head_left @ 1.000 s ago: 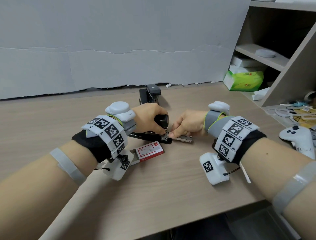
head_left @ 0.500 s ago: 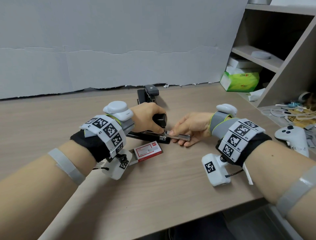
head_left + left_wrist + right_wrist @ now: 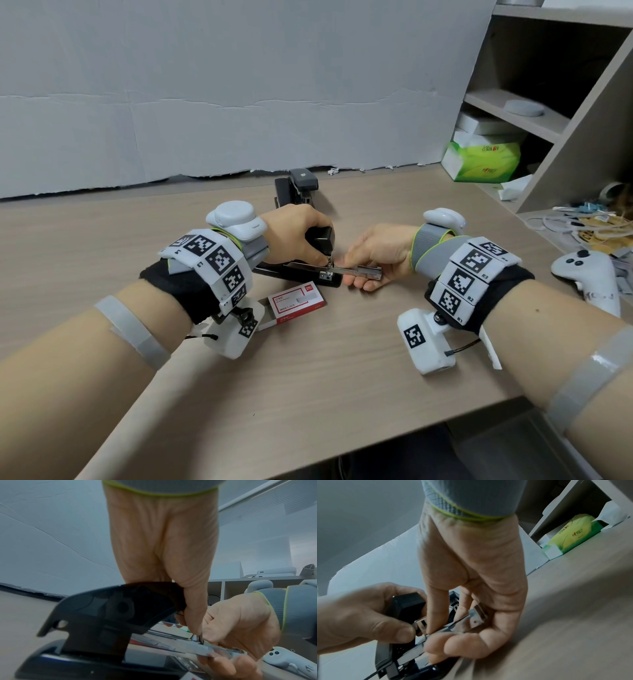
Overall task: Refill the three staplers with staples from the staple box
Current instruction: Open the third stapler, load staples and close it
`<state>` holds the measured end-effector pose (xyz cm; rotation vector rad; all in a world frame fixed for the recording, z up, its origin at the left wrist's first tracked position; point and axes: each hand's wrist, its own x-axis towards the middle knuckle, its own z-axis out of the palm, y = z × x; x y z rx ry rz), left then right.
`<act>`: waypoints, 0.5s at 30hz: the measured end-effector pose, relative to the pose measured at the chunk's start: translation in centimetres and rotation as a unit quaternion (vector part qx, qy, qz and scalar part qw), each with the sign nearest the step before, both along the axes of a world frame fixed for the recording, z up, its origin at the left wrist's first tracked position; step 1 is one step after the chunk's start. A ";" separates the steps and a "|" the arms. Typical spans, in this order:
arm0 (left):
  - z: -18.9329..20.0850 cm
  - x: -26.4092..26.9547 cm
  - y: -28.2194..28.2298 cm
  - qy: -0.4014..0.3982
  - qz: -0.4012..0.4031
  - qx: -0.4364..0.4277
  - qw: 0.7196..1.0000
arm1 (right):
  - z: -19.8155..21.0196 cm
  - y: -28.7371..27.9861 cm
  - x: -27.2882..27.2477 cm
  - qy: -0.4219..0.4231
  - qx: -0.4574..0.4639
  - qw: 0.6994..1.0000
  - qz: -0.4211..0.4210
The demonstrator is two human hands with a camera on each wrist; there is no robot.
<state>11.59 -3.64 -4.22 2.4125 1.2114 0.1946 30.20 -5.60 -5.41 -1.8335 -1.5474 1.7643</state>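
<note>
A black stapler [image 3: 301, 272] lies in the middle of the desk. My left hand [image 3: 298, 236] grips its raised black top [image 3: 120, 605], with the thumb at the front end. A metal staple tray [image 3: 359, 272] sticks out of the stapler's front to the right. My right hand [image 3: 373, 257] pinches that tray [image 3: 467, 620] between thumb and fingers, close to the stapler's mouth. A red and white staple box [image 3: 296, 301] lies just in front of the stapler, its inner drawer slid partly out to the left. Another dark stapler [image 3: 296, 188] stands farther back; whether a third stands beside it I cannot tell.
A grey wall panel [image 3: 239, 85] closes the back of the desk [image 3: 308, 377]. A shelf unit on the right holds a green tissue pack [image 3: 483, 161]. A white game controller [image 3: 589, 274] and loose cables [image 3: 565, 219] lie at the right edge.
The metal tray has slid farther out of the stapler to the right, drawn by my right hand. My left hand has stayed on the stapler's top.
</note>
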 end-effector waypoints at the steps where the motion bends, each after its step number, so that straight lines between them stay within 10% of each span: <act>1: 0.0 0.0 0.0 0.000 0.001 0.000 1.000 | 0.0 0.0 0.0 -0.002 0.000 1.000 0.002; 15: -0.1 0.0 0.0 0.001 -0.003 0.010 1.000 | -0.8 -0.1 -0.1 -0.015 0.038 0.999 -0.004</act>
